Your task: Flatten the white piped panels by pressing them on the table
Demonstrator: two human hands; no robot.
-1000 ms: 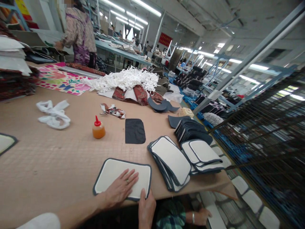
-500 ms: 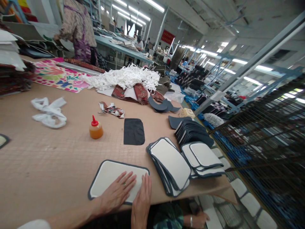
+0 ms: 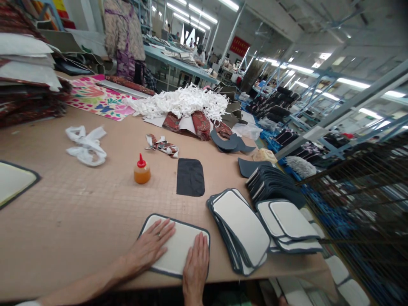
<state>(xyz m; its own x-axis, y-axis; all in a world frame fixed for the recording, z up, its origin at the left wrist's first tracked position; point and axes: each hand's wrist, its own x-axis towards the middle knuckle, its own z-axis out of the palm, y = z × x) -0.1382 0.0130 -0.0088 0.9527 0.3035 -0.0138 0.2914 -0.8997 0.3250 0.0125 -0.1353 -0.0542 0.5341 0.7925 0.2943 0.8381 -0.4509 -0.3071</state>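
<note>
A cream rectangular panel with rounded corners and a dark border (image 3: 178, 244) lies flat near the table's front edge. On its left part rests my left hand (image 3: 156, 243), palm down with fingers stretched out and a ring on one finger. My right hand (image 3: 196, 263) lies flat along the panel's right end, fingers straight and close together. Right of it stands a stack of similar panels (image 3: 240, 227). Beyond the panel lie a black fabric piece (image 3: 190, 177) and a squeeze bottle with a red tip and amber liquid (image 3: 142, 171).
Another bordered panel (image 3: 15, 180) is at the far left. More panels (image 3: 295, 219) and dark curved pieces (image 3: 274, 185) sit at the right. White strips (image 3: 188, 102) are heaped at the back, near a white plastic loop (image 3: 87, 144). A person (image 3: 125, 38) stands across the table.
My left hand has slid toward the panel's left side, away from my right hand. The view has turned left, showing more of the far-left panel.
</note>
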